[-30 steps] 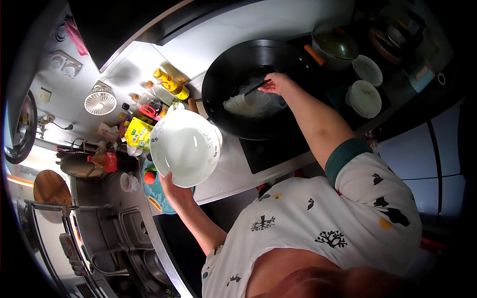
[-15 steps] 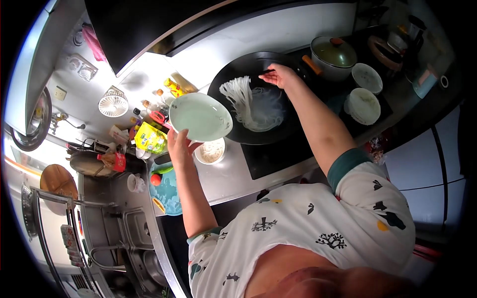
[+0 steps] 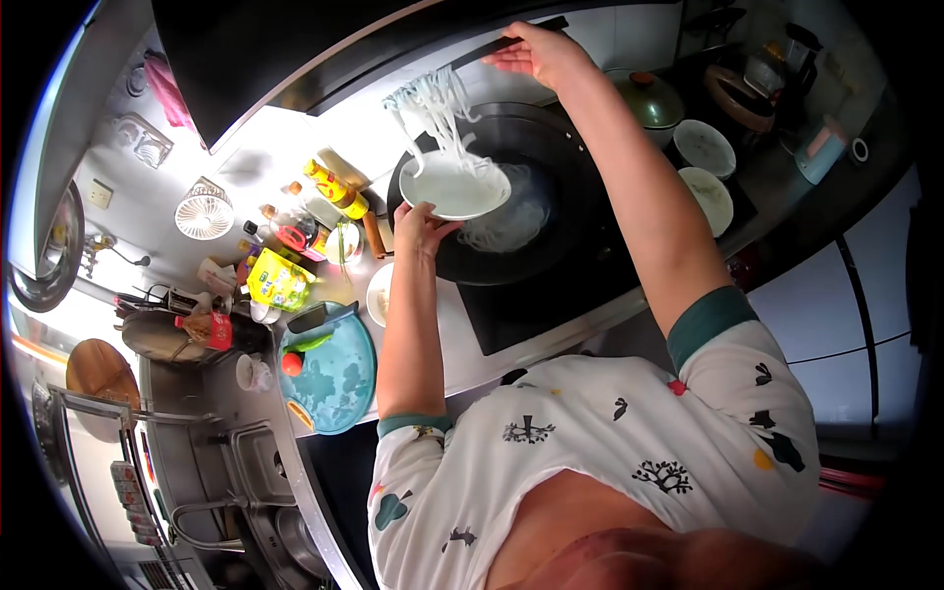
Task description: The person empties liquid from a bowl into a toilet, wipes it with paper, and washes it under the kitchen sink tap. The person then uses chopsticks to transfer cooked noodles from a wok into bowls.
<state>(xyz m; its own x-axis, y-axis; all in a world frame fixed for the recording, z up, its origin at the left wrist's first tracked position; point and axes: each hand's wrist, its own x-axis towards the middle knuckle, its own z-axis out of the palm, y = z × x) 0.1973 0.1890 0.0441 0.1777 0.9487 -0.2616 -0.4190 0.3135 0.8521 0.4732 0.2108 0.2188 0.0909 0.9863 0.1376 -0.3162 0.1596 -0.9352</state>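
High above the wok, my right hand (image 3: 536, 57) is closed around dark chopsticks (image 3: 478, 53). White noodles (image 3: 440, 106) hang from them, their lower ends trailing into a pale bowl (image 3: 447, 200). My left hand (image 3: 420, 231) grips that bowl by its near rim, tilted over the left part of the black wok (image 3: 578, 221). More noodles (image 3: 513, 228) lie in cloudy liquid in the wok, partly hidden by the bowl.
A lidded pot (image 3: 644, 98) and two white bowls (image 3: 704, 147) stand right of the wok. On the left are a blue cutting board (image 3: 334, 379) with a red tomato (image 3: 292, 364), a yellow pouch (image 3: 279, 280) and several bottles. The range hood (image 3: 295, 49) overhangs the stove.
My right hand has risen, lifting noodles out of the wok on the chopsticks. My left hand has brought the bowl right and up, under the hanging noodles.
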